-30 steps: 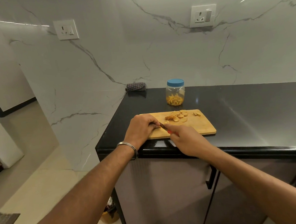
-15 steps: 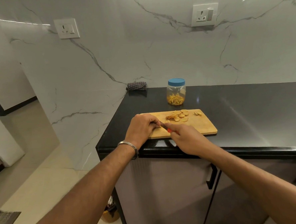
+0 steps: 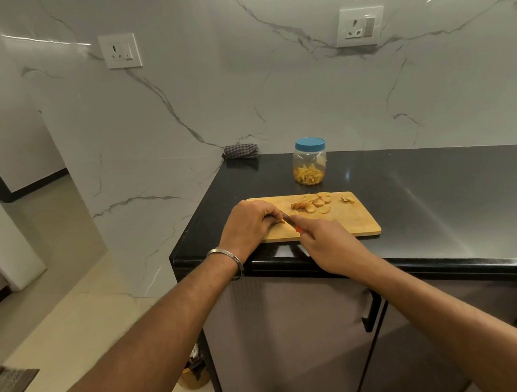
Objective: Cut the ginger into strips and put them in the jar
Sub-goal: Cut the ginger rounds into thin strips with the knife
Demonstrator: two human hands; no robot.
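Note:
A wooden cutting board (image 3: 352,223) lies near the front left corner of the black counter. Several ginger slices (image 3: 313,204) sit in a small heap at its far side, with a scrap (image 3: 347,199) apart to the right. My left hand (image 3: 250,225) curls over a small piece of ginger (image 3: 282,221) on the board's near left part and holds it down. My right hand (image 3: 327,246) grips a knife with a red handle (image 3: 297,229); its blade meets the ginger beside my left fingertips. Behind the board stands a clear jar (image 3: 310,165) with a blue lid on, holding ginger strips.
A folded checked cloth (image 3: 241,151) lies at the counter's back left corner against the marble wall. The black counter (image 3: 432,194) stretches right of the board. The counter's left edge drops to the floor, where a small basket (image 3: 194,378) stands beside the cabinet.
Both hands stay at the same spot on the board; the knife makes only small movements at the ginger piece. The view has shifted slightly.

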